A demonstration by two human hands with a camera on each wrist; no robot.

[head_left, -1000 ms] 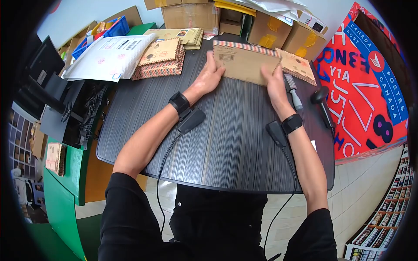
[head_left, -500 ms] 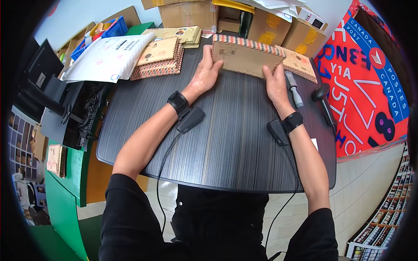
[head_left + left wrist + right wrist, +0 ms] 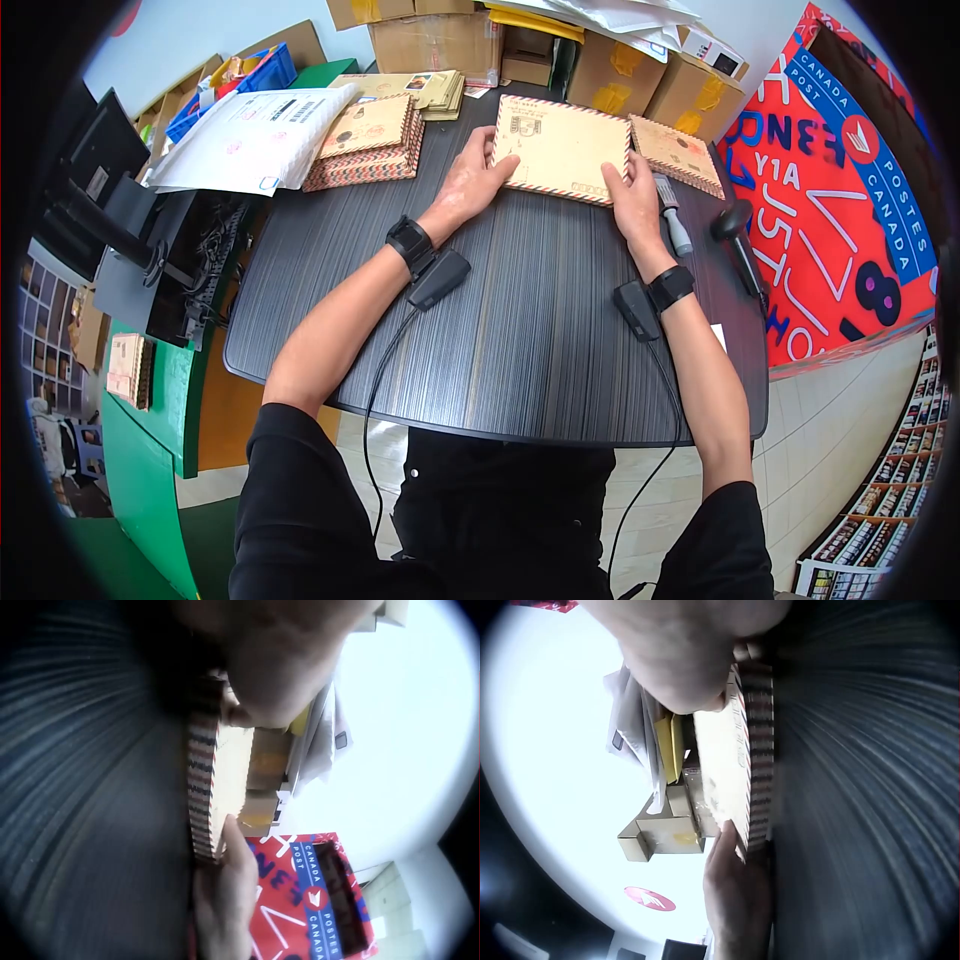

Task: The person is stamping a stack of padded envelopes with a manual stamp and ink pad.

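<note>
A stack of brown airmail envelopes (image 3: 565,145) with striped edges lies face up, low over the far part of the desk, printing on its top sheet. My left hand (image 3: 470,188) grips its left side, thumb over the top face and fingers along the edge. On the opposite side my right hand (image 3: 636,205) holds it the same way. The left wrist view shows the stack's layered striped side (image 3: 201,787) close to the desktop. From the right wrist, the left hand's thumb (image 3: 726,832) shows pressed on the upper face.
More envelopes (image 3: 680,155) lie right of the stack, near a grey-handled tool (image 3: 677,228) and a black scanner (image 3: 738,240). At left are an envelope pile (image 3: 365,150) and a white bubble mailer (image 3: 250,135). Cardboard boxes (image 3: 435,45) line the back of the dark desk (image 3: 520,320).
The envelope stack was tilted up on its edge between both hands. It has now come down flatter, its top face turned upward. Both hands keep their places at its sides.
</note>
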